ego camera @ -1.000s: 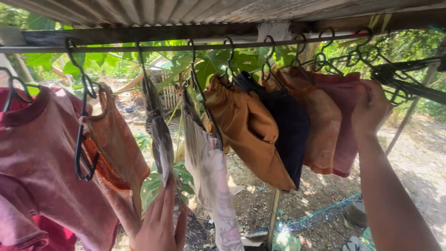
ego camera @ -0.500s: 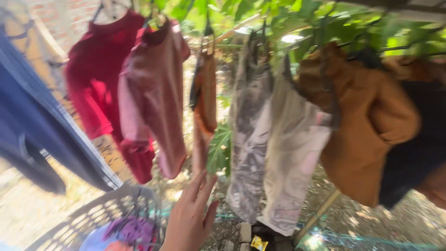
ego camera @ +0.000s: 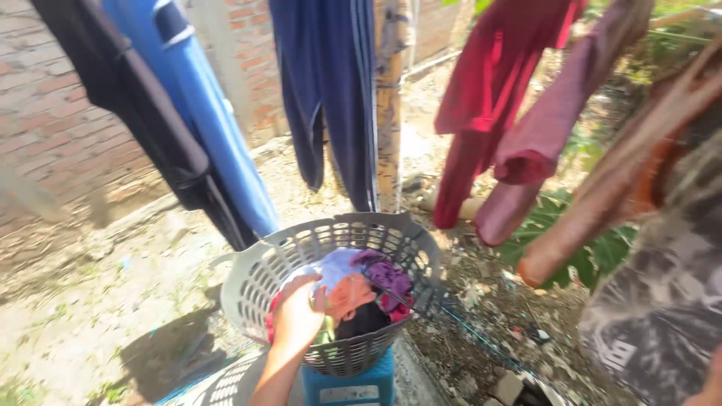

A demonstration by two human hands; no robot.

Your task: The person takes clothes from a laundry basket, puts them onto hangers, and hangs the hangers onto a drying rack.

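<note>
My left hand [ego camera: 295, 317] reaches down into a grey slotted laundry basket [ego camera: 338, 225]. Its fingers are bent into the pile of clothes, touching an orange piece [ego camera: 352, 293] and a white one [ego camera: 335, 267]. Purple cloth [ego camera: 387, 274] and black cloth [ego camera: 362, 320] lie beside them. Whether the fingers grip anything is hidden. The basket stands on a blue plastic stool [ego camera: 350, 385]. Only a sliver of my right hand [ego camera: 711, 383] shows at the bottom right corner, next to a grey patterned garment [ego camera: 662, 301].
Hanging garments surround the basket: black [ego camera: 143, 128], blue [ego camera: 203, 113], navy trousers [ego camera: 338, 90], red [ego camera: 489, 98], pink [ego camera: 549, 128] and brown [ego camera: 639, 165]. A post [ego camera: 391, 98] stands behind the basket, a brick wall [ego camera: 53, 113] at left. Stony dirt ground lies below.
My view has swung from the clothes rail down and left to the basket. My left hand has dropped from beside the hanging clothes into the basket. My raised right arm has left the view.
</note>
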